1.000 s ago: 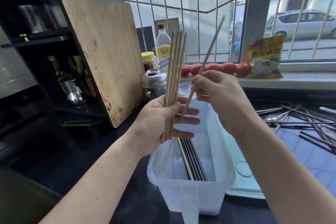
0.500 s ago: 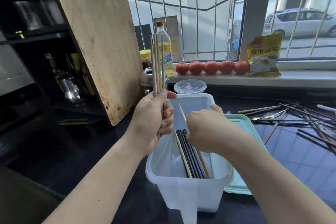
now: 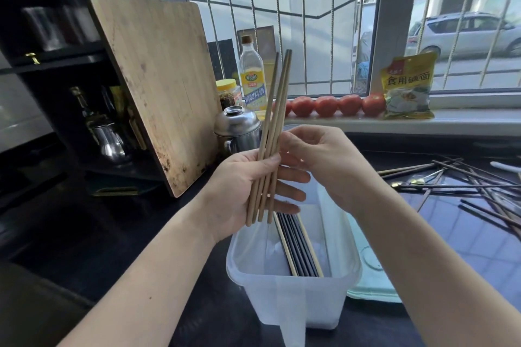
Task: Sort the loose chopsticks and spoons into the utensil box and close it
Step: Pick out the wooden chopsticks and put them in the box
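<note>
Chopsticks (image 3: 270, 132) thin out in the left hand (image 3: 248, 186): its bundle is smaller than a second ago, and one more pale stick now lies lengthwise in the utensil box (image 3: 293, 301) at the worktop's near edge, beside the dark ones. Left-hand fingers clamp the remaining wooden sticks, long axis near upright, tips leaning slightly right toward the window. The right hand (image 3: 324, 158), back from the box, pinches the bundle. Many loose chopsticks (image 3: 462, 180) remain at the right edge.

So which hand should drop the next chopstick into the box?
Right hand: its fingers are already at the bundle that the left hand grips, directly above the open box.
</note>
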Motion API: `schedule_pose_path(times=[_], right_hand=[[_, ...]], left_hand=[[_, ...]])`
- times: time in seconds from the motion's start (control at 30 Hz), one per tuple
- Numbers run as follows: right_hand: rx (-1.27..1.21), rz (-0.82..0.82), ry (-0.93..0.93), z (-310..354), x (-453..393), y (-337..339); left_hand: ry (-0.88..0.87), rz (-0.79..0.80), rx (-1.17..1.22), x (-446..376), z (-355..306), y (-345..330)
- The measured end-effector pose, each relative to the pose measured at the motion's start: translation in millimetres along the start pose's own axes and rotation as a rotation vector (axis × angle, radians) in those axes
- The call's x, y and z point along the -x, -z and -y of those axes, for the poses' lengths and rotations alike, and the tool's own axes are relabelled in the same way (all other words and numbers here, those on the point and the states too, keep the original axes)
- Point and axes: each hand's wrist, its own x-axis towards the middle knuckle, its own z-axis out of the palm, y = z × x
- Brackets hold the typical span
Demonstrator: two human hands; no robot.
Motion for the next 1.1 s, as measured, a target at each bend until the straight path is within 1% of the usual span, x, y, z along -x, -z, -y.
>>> schedule_pose_path(times=[0.1,0.13,0.17,0.23,0.3,0.33,0.43,0.5,0.57,0.6,0.63,0.73,0.77,0.8,0.87,1.0,1.07,1.1], right_hand=[[0.009,-0.008,0.003,2.4,1.4,1.5],[0.015,-0.035,0.009,3.5,1.3,2.7],[0.007,-0.097,0.019,5.3,0.7,3.9],[0.002,-0.282,0.039,8.6,-2.3,10.3],[0.111,-0.44,0.058,9.6,-5.2,18.1],[0.182,-0.468,0.059,8.1,-6.1,21.2],[0.293,-0.433,0.014,2.4,-7.2,21.1],[0.363,-0.464,0.02,3.2,-6.9,20.0],[0.487,-0.479,0.035,7.6,-4.3,21.0],[0.561,-0.44,0.028,9.4,-1.6,20.7],[0.638,-0.359,0.002,10.1,1.5,18.6],[0.93,0.029,-0.166,3.3,8.4,2.8],[1.051,0.128,-0.197,-0.9,9.3,-3.3],[1.16,0.179,-0.184,-4.4,9.7,-8.8],[1.274,0.211,-0.13,-9.7,8.4,-12.5],[1.364,0.319,-0.139,-11.7,11.1,-7.2],[1.369,0.301,-0.117,-5.3,12.1,-3.9],[1.363,0.255,-0.099,-1.5,11.5,-0.9]], left_hand=[[0.012,0.003,-0.001,1.1,-0.9,0.9],[0.016,-0.004,-0.003,1.4,-1.0,0.6],[0.019,-0.017,-0.002,1.6,-1.0,0.2],[0.008,-0.058,0.02,1.0,-0.3,-1.1],[-0.015,-0.115,0.066,0.0,0.5,-1.3],[-0.025,-0.145,0.091,-0.3,0.8,-1.3],[-0.039,-0.222,0.158,-1.6,1.0,-1.8],[-0.042,-0.26,0.195,-1.6,0.0,-3.4],[-0.045,-0.275,0.206,-1.1,-0.8,-4.2],[-0.045,-0.274,0.203,-1.2,-0.6,-4.1],[-0.044,-0.269,0.194,-1.5,-0.4,-4.0],[-0.042,-0.257,0.15,-3.6,1.3,-3.0],[-0.045,-0.256,0.139,-4.0,1.8,-2.7],[-0.049,-0.256,0.132,-4.3,2.3,-2.4],[-0.056,-0.257,0.126,-3.8,2.8,-1.7],[-0.059,-0.247,0.122,-2.7,3.1,-0.8],[-0.054,-0.244,0.111,-2.6,3.1,-1.2],[-0.052,-0.241,0.107,-2.5,3.1,-1.4]])
